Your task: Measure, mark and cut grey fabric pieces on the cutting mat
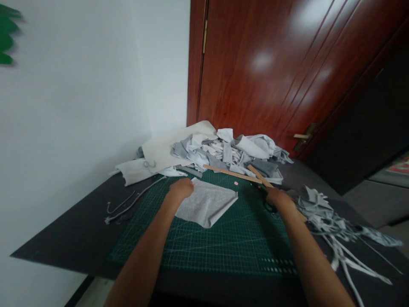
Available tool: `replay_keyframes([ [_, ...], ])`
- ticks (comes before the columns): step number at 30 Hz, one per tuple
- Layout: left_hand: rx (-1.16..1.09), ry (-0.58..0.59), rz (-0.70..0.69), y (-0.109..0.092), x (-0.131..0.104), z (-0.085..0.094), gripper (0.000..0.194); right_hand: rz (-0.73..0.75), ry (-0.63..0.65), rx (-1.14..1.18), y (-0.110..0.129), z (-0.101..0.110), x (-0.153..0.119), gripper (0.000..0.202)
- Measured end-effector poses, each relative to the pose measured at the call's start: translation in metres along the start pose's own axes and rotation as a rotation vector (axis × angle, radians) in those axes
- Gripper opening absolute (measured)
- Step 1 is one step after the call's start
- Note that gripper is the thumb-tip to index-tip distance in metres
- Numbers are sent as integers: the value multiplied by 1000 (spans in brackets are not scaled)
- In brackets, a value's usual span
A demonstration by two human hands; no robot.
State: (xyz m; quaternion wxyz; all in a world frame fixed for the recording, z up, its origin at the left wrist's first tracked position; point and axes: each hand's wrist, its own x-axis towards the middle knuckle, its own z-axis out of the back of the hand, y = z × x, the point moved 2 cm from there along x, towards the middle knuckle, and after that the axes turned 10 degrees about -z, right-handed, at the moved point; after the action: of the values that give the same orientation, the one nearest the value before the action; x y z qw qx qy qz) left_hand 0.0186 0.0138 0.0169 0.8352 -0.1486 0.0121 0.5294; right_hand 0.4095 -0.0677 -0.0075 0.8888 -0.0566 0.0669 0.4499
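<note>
My left hand (182, 189) is closed on the upper left edge of a light grey piece of cloth (207, 202). The cloth lies on a green cutting mat (223, 251), and its lower right edge is slightly curled. At the right side of the mat, my right hand (281, 198) is closed around a pair of dark-handled scissors (270, 207), partly hidden by the fingers. Beside that hand lies a wooden ruler (255, 172), whose near part passes beneath the hand and forearm.
Heaped fabric scraps (220, 149) line the back of the dark table (76, 230). A second wooden strip (230, 171) lies before them. Cut strips (332, 226) are piled at right, cords (137, 198) at left. A small pink piece (236, 183) rests on the mat.
</note>
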Motion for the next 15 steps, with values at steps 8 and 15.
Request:
replay_keyframes([
  [8, 39, -9, 10, -1, 1, -5, 39, 93, 47, 79, -11, -10, -15, 71],
  [15, 23, -36, 3, 0, -1, -2, 42, 115, 44, 236, -20, -16, -14, 63],
])
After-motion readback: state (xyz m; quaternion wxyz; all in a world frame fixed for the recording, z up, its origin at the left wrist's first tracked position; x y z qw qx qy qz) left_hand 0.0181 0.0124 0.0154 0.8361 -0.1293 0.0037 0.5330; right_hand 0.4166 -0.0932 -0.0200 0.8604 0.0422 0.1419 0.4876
